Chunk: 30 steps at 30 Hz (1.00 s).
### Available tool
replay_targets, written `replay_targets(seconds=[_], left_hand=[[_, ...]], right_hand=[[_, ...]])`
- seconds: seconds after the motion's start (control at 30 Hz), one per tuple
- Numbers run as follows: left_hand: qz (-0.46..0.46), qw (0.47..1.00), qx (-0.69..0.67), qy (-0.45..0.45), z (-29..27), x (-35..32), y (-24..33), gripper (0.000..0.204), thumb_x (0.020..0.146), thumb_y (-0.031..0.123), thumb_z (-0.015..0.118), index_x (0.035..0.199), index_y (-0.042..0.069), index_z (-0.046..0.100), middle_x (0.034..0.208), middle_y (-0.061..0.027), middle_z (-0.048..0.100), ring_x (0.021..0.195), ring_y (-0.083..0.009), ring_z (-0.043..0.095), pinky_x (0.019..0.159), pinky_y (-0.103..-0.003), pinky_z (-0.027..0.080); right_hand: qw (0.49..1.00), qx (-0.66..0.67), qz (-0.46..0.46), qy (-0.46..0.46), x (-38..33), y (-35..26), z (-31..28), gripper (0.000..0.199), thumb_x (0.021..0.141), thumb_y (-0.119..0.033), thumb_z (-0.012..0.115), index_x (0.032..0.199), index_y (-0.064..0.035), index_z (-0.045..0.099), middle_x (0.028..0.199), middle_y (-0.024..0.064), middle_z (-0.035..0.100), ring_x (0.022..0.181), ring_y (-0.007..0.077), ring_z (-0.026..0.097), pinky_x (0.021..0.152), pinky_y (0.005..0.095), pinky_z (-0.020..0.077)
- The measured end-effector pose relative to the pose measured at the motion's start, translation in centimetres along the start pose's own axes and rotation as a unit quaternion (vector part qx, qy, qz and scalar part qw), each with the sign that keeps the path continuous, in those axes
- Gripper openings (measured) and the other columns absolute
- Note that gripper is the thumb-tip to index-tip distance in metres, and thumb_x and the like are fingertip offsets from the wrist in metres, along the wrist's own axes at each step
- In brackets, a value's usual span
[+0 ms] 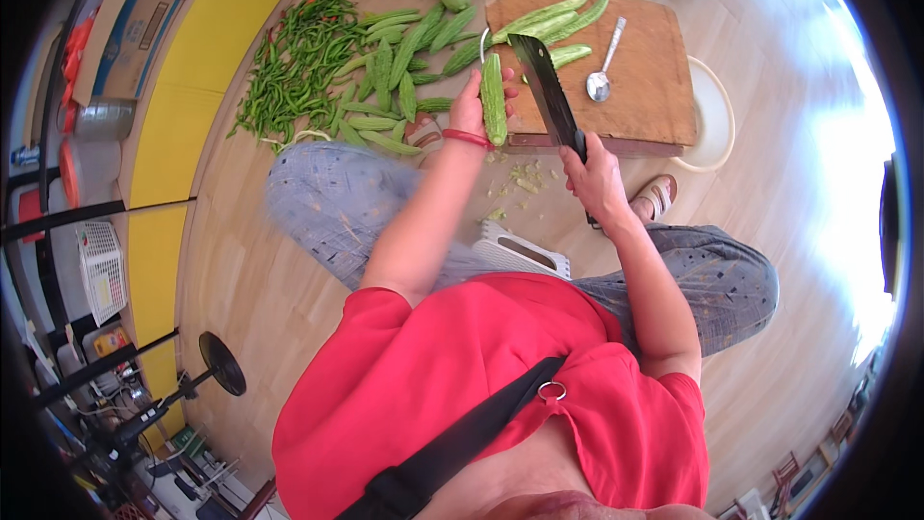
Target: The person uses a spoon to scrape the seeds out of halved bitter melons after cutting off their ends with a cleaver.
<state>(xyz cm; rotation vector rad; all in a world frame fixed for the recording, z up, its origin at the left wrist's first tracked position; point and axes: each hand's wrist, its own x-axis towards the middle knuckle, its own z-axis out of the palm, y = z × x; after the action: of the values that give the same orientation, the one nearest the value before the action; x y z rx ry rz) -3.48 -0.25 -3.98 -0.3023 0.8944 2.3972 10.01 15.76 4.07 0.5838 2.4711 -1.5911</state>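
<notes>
1. Holding a bitter gourd (494, 99) upright in our left hand (472, 108), we keep the fingers wrapped closed around its lower half; a red band sits on that wrist.
2. Our right hand (595, 176) is clenched tight around the dark handle of a cleaver (546, 87), whose broad dark blade points away from us and lies just beside the gourd, on its right. We cannot tell whether the edge touches the gourd's skin.
3. The gourd stands at the near-left corner of a wooden chopping board (645, 87), over the board's front edge.
4. On the board we see halved gourd pieces (558, 17) near its far edge and a metal spoon (603, 72) lying to the right of the blade.
5. A pale round basin (717, 125) shows partly from under the board's right side.
6. On the wooden floor (250, 279) to our left lie whole bitter gourds (404, 67) in a loose spread, and beyond them a heap of green chillies (298, 63).
7. Green scraps (525, 176) are scattered on the floor just below the board, between our hands.
8. A white plastic basket (520, 250) sits between our knees, close to our body.
</notes>
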Motion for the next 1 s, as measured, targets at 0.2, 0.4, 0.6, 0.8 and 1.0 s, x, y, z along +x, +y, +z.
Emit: replay_targets(seconds=[0.2,0.4,0.6,0.8,1.0], left_hand=[[-0.011,0.997,0.014,0.079,-0.9,1.2,0.9,0.041,0.086,0.046,0.045,0.082,0.005,0.051,0.063,-0.0082,0.055,0.048,-0.0187,0.053,0.041,-0.031,0.044],[0.06,0.989,0.039,0.133,-1.0,1.8,0.7,0.044,0.086,0.049,0.043,0.082,0.006,0.052,0.064,-0.0102,0.055,0.044,-0.0195,0.052,0.037,-0.029,0.044],[0.13,0.978,0.007,0.164,-3.1,4.0,-0.3,0.035,0.09,0.038,0.041,0.079,0.006,0.05,0.065,-0.006,0.051,0.052,-0.0163,0.05,0.047,-0.029,0.043],[0.155,0.96,0.022,0.23,-2.7,3.6,0.4,0.031,0.089,0.035,0.045,0.087,0.004,0.048,0.07,-0.0034,0.049,0.059,-0.0148,0.05,0.053,-0.029,0.044],[0.167,0.948,0.01,0.269,-1.9,3.5,0.8,0.028,0.087,0.03,0.048,0.098,0.004,0.045,0.076,-0.005,0.049,0.063,-0.0173,0.051,0.056,-0.032,0.045]], right_hand=[[0.991,-0.091,-0.093,0.021,-2.0,-0.9,2.1,0.021,0.081,-0.019,0.056,0.087,-0.0019,0.045,0.062,0.0241,0.053,0.064,0.043,0.054,0.055,0.0465,0.0416],[0.98,-0.131,-0.146,0.03,-3.8,-1.4,2.6,0.023,0.081,-0.018,0.056,0.094,-0.0025,0.045,0.068,0.0232,0.056,0.065,0.0419,0.055,0.055,0.047,0.0431],[0.962,-0.185,-0.2,0.021,-4.5,-1.6,3.2,0.023,0.08,-0.017,0.057,0.095,-0.0032,0.046,0.075,0.0196,0.058,0.066,0.0378,0.056,0.056,0.044,0.0453],[0.948,-0.212,-0.237,0.014,-4.4,-1.3,3.1,0.023,0.079,-0.014,0.057,0.095,-0.003,0.046,0.077,0.0186,0.057,0.066,0.0361,0.057,0.056,0.0434,0.0456],[0.939,-0.237,-0.249,0.013,-4.2,-1.0,3.2,0.023,0.078,-0.014,0.057,0.096,-0.003,0.046,0.076,0.0184,0.056,0.064,0.0352,0.056,0.054,0.0425,0.0461]])
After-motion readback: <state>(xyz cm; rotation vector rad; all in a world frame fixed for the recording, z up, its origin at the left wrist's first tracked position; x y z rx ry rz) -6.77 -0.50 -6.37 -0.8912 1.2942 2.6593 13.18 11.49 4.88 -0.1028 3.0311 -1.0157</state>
